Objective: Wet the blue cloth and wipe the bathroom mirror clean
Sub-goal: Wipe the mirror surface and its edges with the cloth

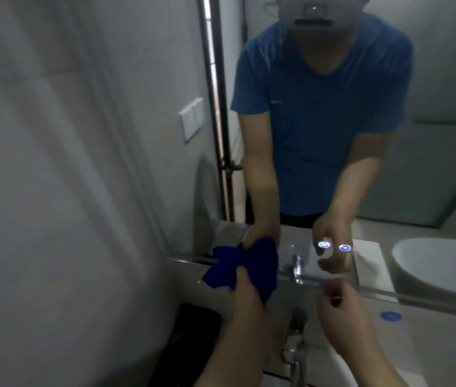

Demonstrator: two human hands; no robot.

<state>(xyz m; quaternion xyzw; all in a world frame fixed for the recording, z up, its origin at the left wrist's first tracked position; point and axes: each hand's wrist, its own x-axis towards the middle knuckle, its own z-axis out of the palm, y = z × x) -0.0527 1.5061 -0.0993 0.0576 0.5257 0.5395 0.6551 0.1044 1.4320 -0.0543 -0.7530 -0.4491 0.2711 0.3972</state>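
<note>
Head view, left hand (245,286): your fingers grip the crumpled dark-blue cloth (238,268) low against the wall mirror (444,79).
Right hand (341,305): your fingers loosely curled, holding nothing.

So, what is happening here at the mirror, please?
A person stands at the bathroom mirror. The left hand holds a bunched blue cloth in its grip, and the cloth seems to touch the lower left corner of the glass. The right hand holds nothing and hovers with loosely curled fingers before two lit round buttons on the mirror, above the tap. Whether the cloth is wet cannot be told.
</note>
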